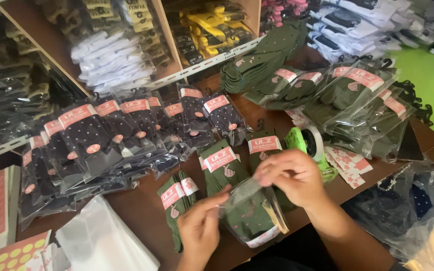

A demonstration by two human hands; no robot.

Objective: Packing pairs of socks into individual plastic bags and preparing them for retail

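My left hand and my right hand both grip a clear plastic bag that holds a folded pair of dark green socks. The left hand pinches the bag's left edge; the right hand holds its upper right edge. Just behind the hands lie three more pairs of green socks with pink paper bands, unbagged, on the brown table. A green tape dispenser stands right behind my right hand.
A fanned row of bagged dark dotted socks lies at the left, bagged green socks at the right. Empty clear bags and sticker sheets lie at lower left. Shelves of packed socks stand behind. A bag of dark goods sits at right.
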